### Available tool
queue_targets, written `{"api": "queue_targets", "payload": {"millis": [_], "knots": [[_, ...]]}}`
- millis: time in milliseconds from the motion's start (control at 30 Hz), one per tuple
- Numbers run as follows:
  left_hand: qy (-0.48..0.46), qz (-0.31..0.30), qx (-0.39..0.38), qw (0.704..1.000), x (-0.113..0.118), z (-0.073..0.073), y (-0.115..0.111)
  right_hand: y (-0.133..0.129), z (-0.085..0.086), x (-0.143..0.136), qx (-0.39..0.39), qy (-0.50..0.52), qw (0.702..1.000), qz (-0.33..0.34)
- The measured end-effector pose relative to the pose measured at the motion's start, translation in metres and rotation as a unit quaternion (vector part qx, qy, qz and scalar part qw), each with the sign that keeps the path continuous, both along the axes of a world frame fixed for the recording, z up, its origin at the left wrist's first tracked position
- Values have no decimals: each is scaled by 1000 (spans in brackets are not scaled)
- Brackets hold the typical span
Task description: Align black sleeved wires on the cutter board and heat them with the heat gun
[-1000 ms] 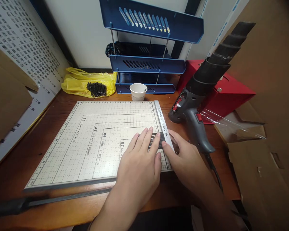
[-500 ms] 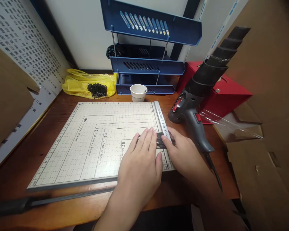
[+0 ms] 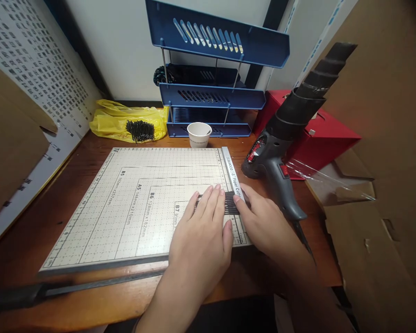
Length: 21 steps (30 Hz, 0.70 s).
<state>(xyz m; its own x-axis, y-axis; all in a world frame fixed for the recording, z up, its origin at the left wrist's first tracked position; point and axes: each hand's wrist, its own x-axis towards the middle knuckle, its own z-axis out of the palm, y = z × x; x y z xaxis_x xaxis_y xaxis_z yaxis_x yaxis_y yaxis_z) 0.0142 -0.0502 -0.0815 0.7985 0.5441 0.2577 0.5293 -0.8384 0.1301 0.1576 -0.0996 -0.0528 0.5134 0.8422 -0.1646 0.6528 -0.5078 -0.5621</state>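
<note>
Laid side by side across the printed grid of a paper cutter board [image 3: 86, 222], toward the board's right edge, a row of thin black strips [image 3: 231, 203] is pressed down by the left hand [image 3: 198, 226]. This hand is flat, palm down, fingers straight and together, thumb slightly apart, covering the strips' left and middle parts without closing around them. Their right ends meet the metal rail [image 3: 229, 167] on the board's right edge. There the right hand [image 3: 263, 215] sets its thumb by the ends, while its fingers go out of sight beyond the rail; whether they grip anything, I cannot tell. Along the board's near edge lies the blade arm [image 3: 107, 281], its black handle [image 3: 15, 296] at the bench's near left corner, the left forearm crossing over it. The strips could roll or fan out of line if the palm lifted or pressed unevenly, and the forearm might catch the blade if it dropped. Toward the bench's far edge stand a paper cup [image 3: 198, 137] and a blue tray rack [image 3: 242, 97], with black pieces [image 3: 140, 131] on a yellow bag [image 3: 102, 121] to their left. Near the right edge, a heat gun [image 3: 275, 159] leans close enough that a jolting elbow could topple it.
</note>
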Motion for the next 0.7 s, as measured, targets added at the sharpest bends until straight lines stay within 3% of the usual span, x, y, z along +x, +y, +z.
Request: {"api": "queue_targets", "payload": {"millis": [333,700], "knots": [[-7,-15,9,1000,0,-1,1,-7,-10,12,112,65,989,-71],[-16,-55,20,998,-5,3,1,-14,-17,10,174,100,979,-32]]}}
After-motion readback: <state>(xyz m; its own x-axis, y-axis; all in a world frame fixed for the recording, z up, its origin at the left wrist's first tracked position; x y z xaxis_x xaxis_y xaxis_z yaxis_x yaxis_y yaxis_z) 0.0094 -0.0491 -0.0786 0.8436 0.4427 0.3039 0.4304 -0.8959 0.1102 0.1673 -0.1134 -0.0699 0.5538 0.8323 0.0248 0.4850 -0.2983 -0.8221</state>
